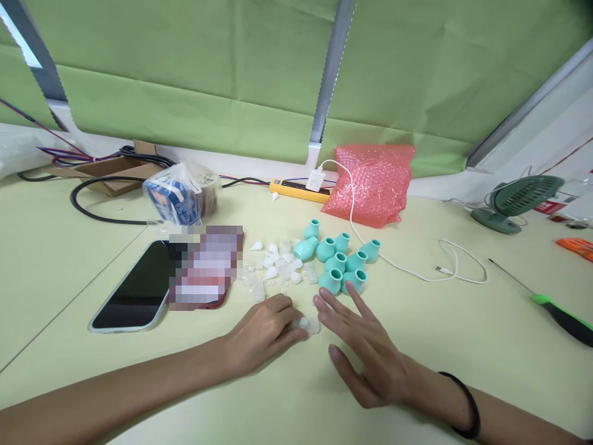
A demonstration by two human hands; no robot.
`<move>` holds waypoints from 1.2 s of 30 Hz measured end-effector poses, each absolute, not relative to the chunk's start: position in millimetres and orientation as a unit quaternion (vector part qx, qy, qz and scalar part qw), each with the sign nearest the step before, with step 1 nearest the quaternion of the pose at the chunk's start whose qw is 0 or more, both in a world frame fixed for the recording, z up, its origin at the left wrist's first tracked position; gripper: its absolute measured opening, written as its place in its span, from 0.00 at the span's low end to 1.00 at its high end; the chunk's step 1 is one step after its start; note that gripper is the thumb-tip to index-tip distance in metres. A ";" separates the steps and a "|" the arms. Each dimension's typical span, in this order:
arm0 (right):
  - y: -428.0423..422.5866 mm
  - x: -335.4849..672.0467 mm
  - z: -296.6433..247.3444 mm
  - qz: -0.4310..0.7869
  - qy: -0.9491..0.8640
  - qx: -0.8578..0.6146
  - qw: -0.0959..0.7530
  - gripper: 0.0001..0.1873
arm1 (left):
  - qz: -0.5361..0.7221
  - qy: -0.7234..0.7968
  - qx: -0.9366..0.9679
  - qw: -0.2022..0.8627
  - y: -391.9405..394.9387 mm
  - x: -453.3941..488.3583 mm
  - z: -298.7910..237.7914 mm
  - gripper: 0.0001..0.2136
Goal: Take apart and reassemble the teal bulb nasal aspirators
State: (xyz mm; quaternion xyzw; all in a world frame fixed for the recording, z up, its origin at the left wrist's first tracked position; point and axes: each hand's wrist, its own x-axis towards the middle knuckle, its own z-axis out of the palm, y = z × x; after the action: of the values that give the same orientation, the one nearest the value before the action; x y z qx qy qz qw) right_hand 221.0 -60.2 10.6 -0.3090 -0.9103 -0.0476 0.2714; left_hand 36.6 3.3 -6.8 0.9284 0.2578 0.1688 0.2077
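Note:
My left hand (264, 330) rests on the pale table, fingers curled round a small clear plastic piece (306, 323) at its fingertips. My right hand (365, 349) lies beside it, fingers stretched out and spread, holding nothing, its fingertips just short of the teal pieces. Just beyond both hands lies a scatter of several small white and clear plastic caps (275, 266). To their right stands a cluster of several teal plastic nozzle-shaped pieces (340, 259).
A phone (134, 287) lies face up at left beside a blurred card. Further back are a wrapped carton (173, 198), a yellow power strip (299, 190), a pink bubble-wrap bag (373, 182), a white cable (445, 262), a green fan (519, 201) and a screwdriver (553, 309).

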 end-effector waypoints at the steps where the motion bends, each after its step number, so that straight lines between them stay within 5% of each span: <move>1: -59.8 221.0 11.0 -0.038 -0.916 -0.312 0.250 0.27 | 0.169 0.258 0.929 0.207 3.2 36.9 -6.8 0.12; 19: -63.1 219.4 13.6 0.052 -0.908 -0.359 0.208 0.23 | 0.172 0.250 0.932 0.199 0.6 37.3 -4.1 0.12; 23: -60.2 218.0 11.4 0.119 -0.837 -0.431 0.317 0.20 | 0.227 0.253 0.914 0.222 0.6 36.0 -2.4 0.08; 28: -53.6 215.7 4.8 0.215 -0.774 -0.440 0.402 0.15 | 0.348 0.246 0.841 0.332 -6.5 38.2 0.3 0.06; 36: -55.5 210.5 -9.2 0.438 -0.648 -0.442 0.439 0.06 | 0.349 0.294 0.728 0.511 -19.0 39.0 -0.9 0.10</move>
State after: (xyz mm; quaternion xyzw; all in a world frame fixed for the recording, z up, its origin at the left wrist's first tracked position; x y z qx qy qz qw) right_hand 210.5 -55.5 -9.2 -0.4419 -0.6482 0.4377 0.4393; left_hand 39.0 -19.0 -0.9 0.7283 0.2943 0.3490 0.5110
